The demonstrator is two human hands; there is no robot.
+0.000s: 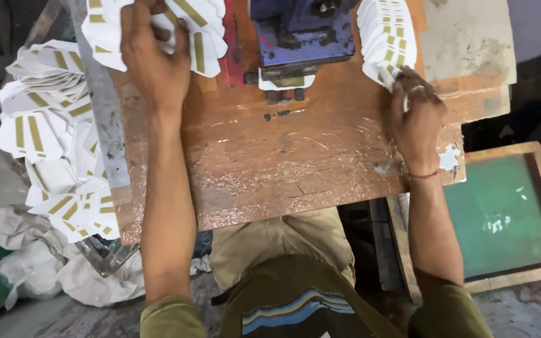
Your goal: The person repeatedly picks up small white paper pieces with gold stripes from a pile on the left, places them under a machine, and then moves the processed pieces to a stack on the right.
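Presently, at one worktable seen from above:
Left hand (151, 59): upper left of the frame, palm down on a loose heap of white cards (205, 37) with gold bars; fingers curled together over the top cards, pressing on them.
Right hand (416, 119): right of centre, fingertips pinched on the lower end of a fanned row of cards (386, 34) of the same kind, which runs up to the top edge of the frame.
Press (298, 37): blue metal block, top centre, between the two hands; a white card end shows under its lower lip.
Worktable (270, 163): brown board wrapped in glossy clear film, bare in the middle; small dark flecks lie just below the press.
Metal strip (104, 125): grey, worn, along the table's left edge.
Spilled cards (51, 138): left of the frame, a large untidy pile of white gold-barred cards beyond the metal strip, some face down.
White sacking (45, 263): lower left, crumpled on the floor under that pile.
Framed screen (502, 216): lower right, a wooden frame holding a green mesh panel with a few pale marks; it lies flat beside the table.
Pale board (471, 44): upper right, stained, under the table's far corner.
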